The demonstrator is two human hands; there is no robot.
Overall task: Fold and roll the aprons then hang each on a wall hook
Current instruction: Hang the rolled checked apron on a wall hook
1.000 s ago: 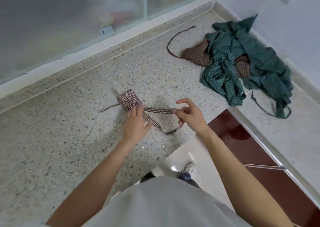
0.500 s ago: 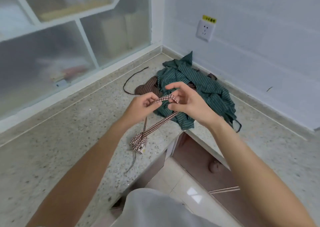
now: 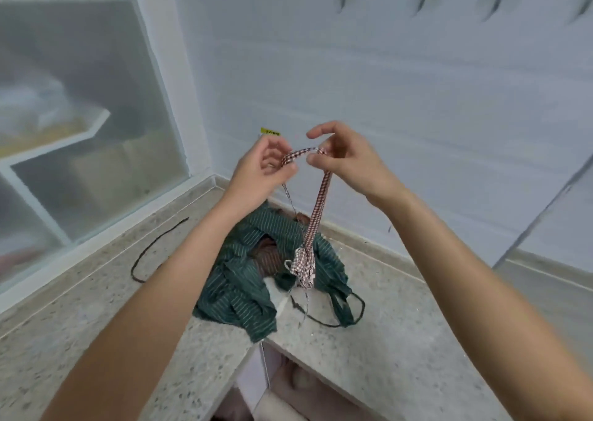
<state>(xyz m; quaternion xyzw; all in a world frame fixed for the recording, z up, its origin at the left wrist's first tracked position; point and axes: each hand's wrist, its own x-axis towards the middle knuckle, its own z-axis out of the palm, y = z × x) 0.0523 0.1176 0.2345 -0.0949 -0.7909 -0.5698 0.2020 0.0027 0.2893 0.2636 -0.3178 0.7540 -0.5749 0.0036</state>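
A person's left hand [image 3: 261, 169] and right hand [image 3: 345, 161] each pinch the checked strap [image 3: 300, 155] stretched between them, raised before the wall. The rolled checked apron [image 3: 303, 265] dangles from that strap below the hands, above a green striped apron [image 3: 237, 289] heaped on the speckled counter [image 3: 80, 318].
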